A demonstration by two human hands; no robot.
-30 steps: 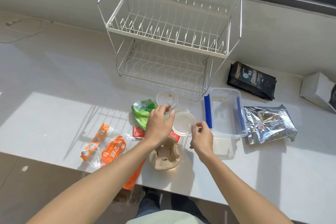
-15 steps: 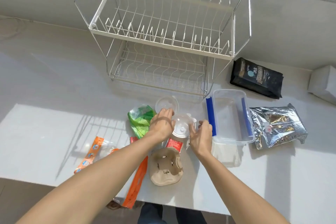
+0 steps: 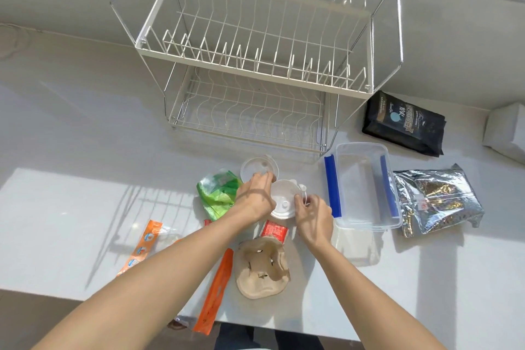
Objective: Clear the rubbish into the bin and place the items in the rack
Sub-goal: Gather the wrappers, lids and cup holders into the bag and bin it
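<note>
Cardboard cup carrier (image 3: 262, 270) lies nearest, at the counter edge. Just beyond it both hands hold a white plastic lid (image 3: 284, 199): left hand (image 3: 254, 197) grips its left rim, right hand (image 3: 312, 214) pinches its right rim. Right of the lid stands a clear container (image 3: 366, 185) with blue clips, nothing visible inside. A clear cup (image 3: 257, 169) sits just behind. Farthest, the wire rack (image 3: 255, 65) holds nothing.

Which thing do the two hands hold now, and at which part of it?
Both hold the white plastic lid by its rim: left hand on its left edge, right hand on its right edge.
</note>
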